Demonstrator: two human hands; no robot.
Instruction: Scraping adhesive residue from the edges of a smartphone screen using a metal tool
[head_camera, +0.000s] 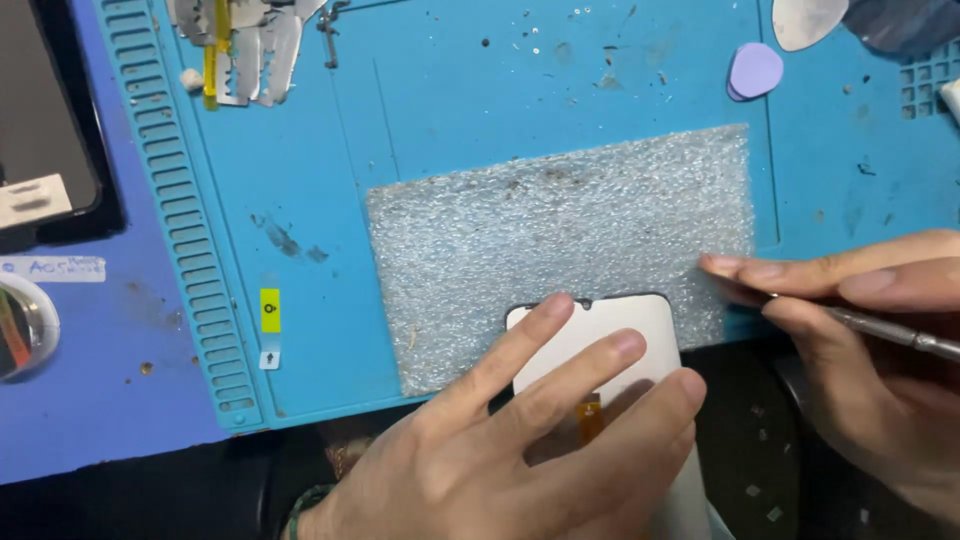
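Note:
My left hand (510, 440) lies flat on a white phone screen panel (625, 325) with a black rim and an orange flex strip (590, 418) showing between the fingers. The panel rests partly on a grey bubble-wrap sheet (560, 230) and hangs over the mat's near edge. My right hand (860, 330) is just right of the panel and pinches a thin metal tool (895, 332), whose tip is hidden behind the fingers.
A blue work mat (300, 200) covers the bench, with a ribbed strip along its left side. Metal shields and a yellow strip (235, 45) lie at the top left. A lilac pick (755, 70) lies at top right. A dark phone (45, 130) sits far left.

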